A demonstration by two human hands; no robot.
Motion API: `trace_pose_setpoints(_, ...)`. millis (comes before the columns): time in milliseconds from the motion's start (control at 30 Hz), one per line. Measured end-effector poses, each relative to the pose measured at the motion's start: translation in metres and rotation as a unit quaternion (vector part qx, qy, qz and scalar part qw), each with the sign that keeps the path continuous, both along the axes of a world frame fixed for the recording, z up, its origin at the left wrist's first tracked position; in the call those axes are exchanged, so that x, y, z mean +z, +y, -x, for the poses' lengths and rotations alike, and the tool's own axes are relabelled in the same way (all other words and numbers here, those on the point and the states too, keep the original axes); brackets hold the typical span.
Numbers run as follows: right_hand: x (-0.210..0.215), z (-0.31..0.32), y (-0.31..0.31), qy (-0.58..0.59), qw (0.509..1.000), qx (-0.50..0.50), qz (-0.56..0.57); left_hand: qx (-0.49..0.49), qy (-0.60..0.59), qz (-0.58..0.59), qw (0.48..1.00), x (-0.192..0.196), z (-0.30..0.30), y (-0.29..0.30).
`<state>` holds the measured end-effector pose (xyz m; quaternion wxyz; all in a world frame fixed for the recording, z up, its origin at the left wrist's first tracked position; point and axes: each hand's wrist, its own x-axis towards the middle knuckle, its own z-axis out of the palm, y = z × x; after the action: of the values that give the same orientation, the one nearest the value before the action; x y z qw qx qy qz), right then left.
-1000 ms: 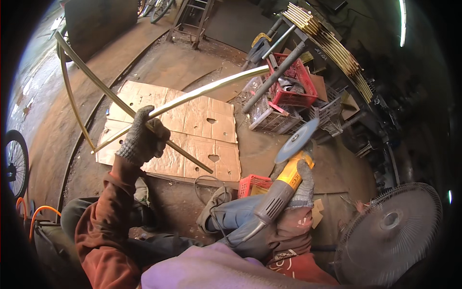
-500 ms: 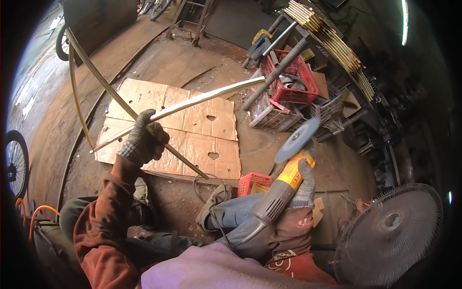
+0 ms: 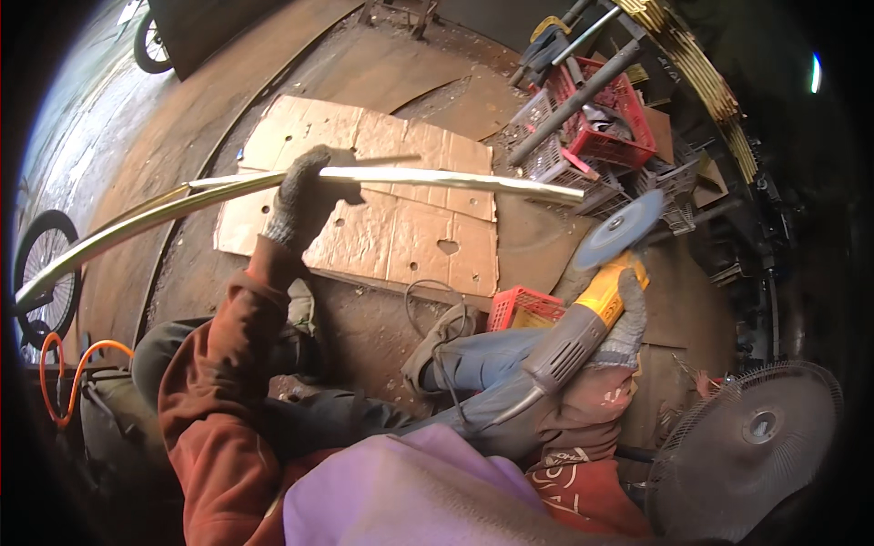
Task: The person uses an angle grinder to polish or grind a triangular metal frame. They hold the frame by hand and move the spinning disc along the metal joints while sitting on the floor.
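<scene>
The gloved left hand (image 3: 305, 202) is closed around a long, shiny, curved metal strip (image 3: 437, 178), held over the cardboard (image 3: 401, 246). The right hand (image 3: 624, 318) grips a yellow-grey angle grinder (image 3: 583, 318) at the right.

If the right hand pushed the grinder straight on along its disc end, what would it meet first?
Probably the long shiny metal strip held by the gloved left hand; the grey grinding disc of the yellow angle grinder in the right hand points toward its end, though depth is unclear.
</scene>
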<state>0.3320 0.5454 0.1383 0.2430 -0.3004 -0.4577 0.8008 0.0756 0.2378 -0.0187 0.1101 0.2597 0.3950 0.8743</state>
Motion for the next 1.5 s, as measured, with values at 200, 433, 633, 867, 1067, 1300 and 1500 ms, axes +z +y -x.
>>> trace_pose_setpoints(200, -0.004, -0.004, 0.010, 0.031, 0.999, 0.024, -0.028, 0.109, 0.053, 0.133, 0.984, 0.006, 0.007, -0.013)
trace_pose_setpoints(433, -0.007, 0.003, 0.002, 0.051, 0.998, 0.011, -0.048, 0.149, -0.024, 0.114, 0.982, 0.010, 0.000, -0.013)
trace_pose_setpoints(633, -0.005, 0.004, -0.002, 0.058, 0.997, -0.006, -0.058, 0.080, -0.146, 0.121, 0.979, 0.017, -0.006, -0.012)
trace_pose_setpoints(867, -0.009, 0.001, 0.006, 0.058, 0.995, 0.024, -0.082, 0.058, -0.191, 0.109, 0.974, 0.017, -0.013, -0.009)
trace_pose_setpoints(1067, -0.014, 0.003, 0.005, 0.055, 0.997, -0.003, -0.050, -0.045, -0.136, 0.013, 0.990, -0.002, -0.002, -0.010)
trace_pose_setpoints(1300, -0.014, -0.001, 0.026, 0.042, 0.999, -0.003, 0.003, -0.023, -0.070, -0.002, 0.997, 0.011, -0.001, -0.005)
trace_pose_setpoints(1500, -0.015, 0.002, 0.023, 0.091, 0.992, 0.033, 0.076, -0.021, -0.105, -0.109, 0.988, 0.009, 0.005, -0.008)
